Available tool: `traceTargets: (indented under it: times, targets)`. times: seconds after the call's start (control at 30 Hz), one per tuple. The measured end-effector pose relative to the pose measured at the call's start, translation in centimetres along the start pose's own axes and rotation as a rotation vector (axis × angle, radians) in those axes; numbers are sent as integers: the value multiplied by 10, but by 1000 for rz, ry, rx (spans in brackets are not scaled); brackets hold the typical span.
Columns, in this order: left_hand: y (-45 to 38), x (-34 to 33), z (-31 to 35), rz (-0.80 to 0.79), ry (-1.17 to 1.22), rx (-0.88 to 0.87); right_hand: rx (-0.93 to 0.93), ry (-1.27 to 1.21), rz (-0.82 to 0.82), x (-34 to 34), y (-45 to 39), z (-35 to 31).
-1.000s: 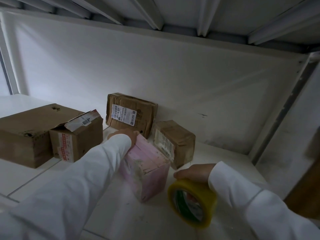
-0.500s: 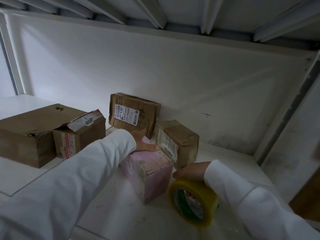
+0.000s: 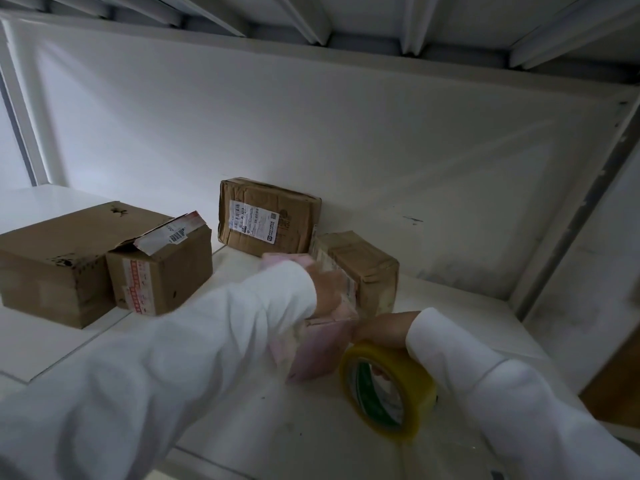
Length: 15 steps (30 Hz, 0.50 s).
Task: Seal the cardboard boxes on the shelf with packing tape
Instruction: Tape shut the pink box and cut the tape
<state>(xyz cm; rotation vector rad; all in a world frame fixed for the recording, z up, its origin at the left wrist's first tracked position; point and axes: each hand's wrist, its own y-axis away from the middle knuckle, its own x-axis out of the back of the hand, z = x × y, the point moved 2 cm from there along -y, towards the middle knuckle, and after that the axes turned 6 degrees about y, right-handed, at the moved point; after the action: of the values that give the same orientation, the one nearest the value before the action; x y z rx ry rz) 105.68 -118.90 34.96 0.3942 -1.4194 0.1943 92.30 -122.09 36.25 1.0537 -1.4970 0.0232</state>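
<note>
A person in white sleeves works at a white metal shelf [image 3: 346, 427], both arms reaching in from the near edge. The left hand [image 3: 327, 292] lies on top of a pink box [image 3: 322, 355] at the middle of the shelf, its sleeve covering much of the box's left side; the hand is blurred, and whether its fingers grip the box or rest flat on it cannot be told. The right hand [image 3: 384, 329] grips a roll of yellowish packing tape [image 3: 388, 389] from above, fingers curled over the roll's top. The roll stands on edge on the shelf just right of the pink box, its green-printed core facing the camera.

Behind the pink box, a small brown cardboard box [image 3: 360, 271] wrapped in clear tape sits touching or just beside it on the far right. A flatter cardboard box [image 3: 270, 216] with a white shipping label leans upright against the white back panel [image 3: 311, 133]. To the left, well apart from the hands, a small carton [image 3: 162, 268] with a lifted flap, a barcode sticker and a red-printed strip stands against a large brown carton [image 3: 59, 258] with dark scuffs on its top. Metal ribs of the shelf above [image 3: 311, 15] run across the top of the view.
</note>
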Motion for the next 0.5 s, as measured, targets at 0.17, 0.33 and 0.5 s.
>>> traceTargets:
  times: [0.17, 0.33, 0.5]
  targets:
    - [15, -7, -10, 74, 128, -190, 39, 34, -30, -4, -8, -5]
    - [31, -12, -9, 259, 252, -315, 6, 159, -15, -4, -15, -5]
    - [30, -12, -5, 386, 157, -444, 47, 165, 8, -1, -8, -7]
